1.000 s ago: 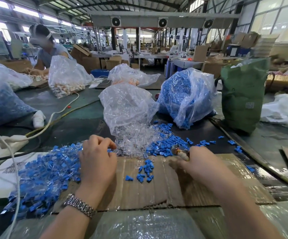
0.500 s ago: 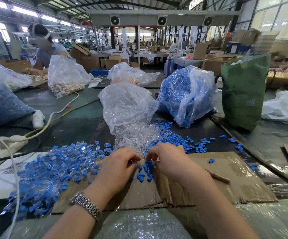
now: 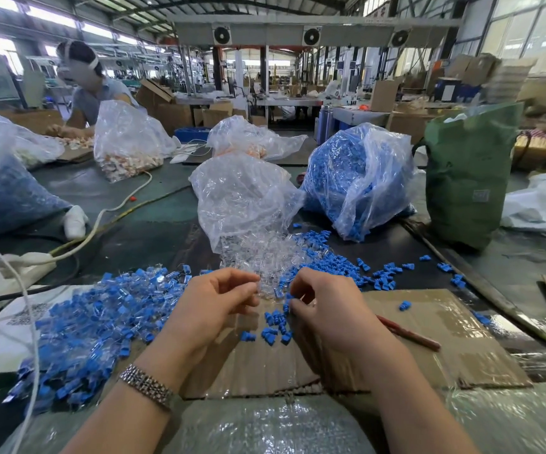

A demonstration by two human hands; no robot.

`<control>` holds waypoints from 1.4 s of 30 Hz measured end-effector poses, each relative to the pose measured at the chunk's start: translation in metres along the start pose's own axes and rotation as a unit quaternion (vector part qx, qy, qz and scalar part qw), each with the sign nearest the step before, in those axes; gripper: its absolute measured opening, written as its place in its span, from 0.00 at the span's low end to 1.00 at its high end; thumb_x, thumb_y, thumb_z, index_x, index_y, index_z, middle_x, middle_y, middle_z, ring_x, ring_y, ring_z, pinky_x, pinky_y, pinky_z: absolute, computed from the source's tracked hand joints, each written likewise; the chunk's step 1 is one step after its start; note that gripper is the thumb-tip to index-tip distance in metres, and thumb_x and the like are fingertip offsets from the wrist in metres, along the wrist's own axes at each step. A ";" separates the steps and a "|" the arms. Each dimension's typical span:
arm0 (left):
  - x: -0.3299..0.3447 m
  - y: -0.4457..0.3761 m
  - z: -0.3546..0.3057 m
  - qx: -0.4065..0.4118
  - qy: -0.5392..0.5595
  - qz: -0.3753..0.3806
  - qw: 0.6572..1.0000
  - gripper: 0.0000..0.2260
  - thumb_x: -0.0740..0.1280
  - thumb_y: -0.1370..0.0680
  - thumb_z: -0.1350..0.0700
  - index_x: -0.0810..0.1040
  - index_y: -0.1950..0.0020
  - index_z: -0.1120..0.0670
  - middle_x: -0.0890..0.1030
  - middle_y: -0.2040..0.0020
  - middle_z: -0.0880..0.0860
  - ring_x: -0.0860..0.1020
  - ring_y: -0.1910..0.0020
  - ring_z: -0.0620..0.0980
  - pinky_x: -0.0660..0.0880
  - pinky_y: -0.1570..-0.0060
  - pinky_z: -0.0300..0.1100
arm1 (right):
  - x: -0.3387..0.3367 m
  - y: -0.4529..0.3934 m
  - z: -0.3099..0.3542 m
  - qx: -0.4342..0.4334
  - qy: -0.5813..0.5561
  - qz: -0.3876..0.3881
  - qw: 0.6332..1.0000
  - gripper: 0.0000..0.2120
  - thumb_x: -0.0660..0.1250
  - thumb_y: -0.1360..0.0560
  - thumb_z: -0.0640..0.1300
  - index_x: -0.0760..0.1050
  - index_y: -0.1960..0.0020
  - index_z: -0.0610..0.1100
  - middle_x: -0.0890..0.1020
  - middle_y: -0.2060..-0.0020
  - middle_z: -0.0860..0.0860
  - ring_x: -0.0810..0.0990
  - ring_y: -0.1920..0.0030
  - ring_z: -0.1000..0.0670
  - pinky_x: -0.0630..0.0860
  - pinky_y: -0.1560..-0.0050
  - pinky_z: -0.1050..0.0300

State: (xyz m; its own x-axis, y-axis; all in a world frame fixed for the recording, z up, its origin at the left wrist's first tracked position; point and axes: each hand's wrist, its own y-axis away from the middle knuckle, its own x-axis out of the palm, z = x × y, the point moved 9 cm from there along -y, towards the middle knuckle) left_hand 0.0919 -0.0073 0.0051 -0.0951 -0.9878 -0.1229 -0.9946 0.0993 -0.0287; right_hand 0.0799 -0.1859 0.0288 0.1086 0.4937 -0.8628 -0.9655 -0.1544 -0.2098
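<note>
My left hand (image 3: 219, 306) and my right hand (image 3: 325, 306) meet above the cardboard sheet (image 3: 428, 342), fingers curled toward each other. The left thumb and forefinger pinch a small clear plastic piece at the edge of the clear-piece pile (image 3: 265, 257). The right fingertips pinch a small blue cap. More loose blue caps (image 3: 274, 327) lie on the cardboard under the hands. A wider scatter of blue caps (image 3: 327, 257) lies just beyond. A big heap of joined blue-and-clear pieces (image 3: 101, 322) sits to the left.
A reddish stick (image 3: 409, 334) lies on the cardboard to the right. Behind stand a clear bag (image 3: 242, 198), a bag of blue caps (image 3: 356, 178) and a green sack (image 3: 468, 178). White cables (image 3: 101, 217) cross the left side. Another person (image 3: 91, 90) works far left.
My left hand came in from the heap on the left. My right hand put down the reddish stick and moved to the centre. Both hands now pinch small pieces.
</note>
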 end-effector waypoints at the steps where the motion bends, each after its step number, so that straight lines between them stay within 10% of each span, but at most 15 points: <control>1: 0.002 0.000 0.003 -0.017 0.047 0.011 0.999 0.07 0.69 0.22 0.64 0.85 0.46 0.57 0.87 0.55 0.57 0.85 0.59 0.49 0.80 0.60 0.35 | -0.001 0.000 0.000 -0.001 -0.012 -0.002 1.000 0.03 0.71 0.23 0.48 0.77 0.51 0.52 0.82 0.56 0.57 0.81 0.52 0.54 0.75 0.39 0.49; 7: 0.012 0.001 0.010 -0.053 0.143 0.060 0.987 0.14 0.70 0.27 0.58 0.82 0.44 0.62 0.86 0.51 0.61 0.84 0.57 0.51 0.82 0.57 0.39 | -0.011 0.001 0.003 -0.014 -0.198 -0.056 0.979 0.06 0.77 0.27 0.43 0.82 0.56 0.53 0.84 0.61 0.59 0.81 0.58 0.63 0.75 0.53 0.70; 17: 0.023 0.003 0.010 -0.059 0.162 0.077 0.982 0.16 0.71 0.29 0.59 0.81 0.45 0.65 0.86 0.52 0.63 0.84 0.60 0.52 0.82 0.60 0.39 | -0.019 0.008 0.026 -0.116 -0.172 -0.107 0.972 0.05 0.73 0.24 0.37 0.85 0.50 0.44 0.82 0.57 0.52 0.80 0.54 0.53 0.78 0.49 0.53; 30: 0.022 0.001 0.011 -0.051 0.150 0.116 0.980 0.11 0.74 0.30 0.61 0.87 0.48 0.57 0.86 0.48 0.63 0.86 0.52 0.57 0.83 0.54 0.41 | -0.017 0.010 0.033 -0.130 -0.161 -0.089 0.974 0.06 0.73 0.24 0.39 0.79 0.51 0.49 0.81 0.59 0.57 0.79 0.55 0.56 0.74 0.53 0.65; 34: 0.019 0.001 0.010 -0.052 0.170 0.099 0.979 0.10 0.73 0.30 0.62 0.87 0.50 0.58 0.86 0.48 0.63 0.86 0.53 0.56 0.82 0.56 0.39 | -0.025 0.007 0.012 -0.051 -0.166 -0.084 0.981 0.11 0.75 0.26 0.49 0.76 0.47 0.54 0.79 0.55 0.60 0.77 0.53 0.60 0.72 0.52 0.69; 42: 0.008 -0.002 0.007 -0.037 0.214 0.066 0.974 0.17 0.73 0.28 0.61 0.79 0.41 0.64 0.85 0.47 0.64 0.85 0.55 0.54 0.84 0.55 0.42 | -0.014 0.025 -0.066 0.246 0.185 0.093 0.947 0.40 0.68 0.32 0.73 0.70 0.35 0.43 0.72 0.35 0.44 0.70 0.34 0.42 0.70 0.35 0.47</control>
State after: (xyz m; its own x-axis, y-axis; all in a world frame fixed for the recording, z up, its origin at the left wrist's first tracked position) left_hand 0.0935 -0.0144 -0.0027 -0.2155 -0.9275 0.3053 -0.9711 0.2365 0.0330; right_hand 0.0695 -0.2528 0.0055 -0.0859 0.1494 -0.9850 -0.9594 0.2541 0.1222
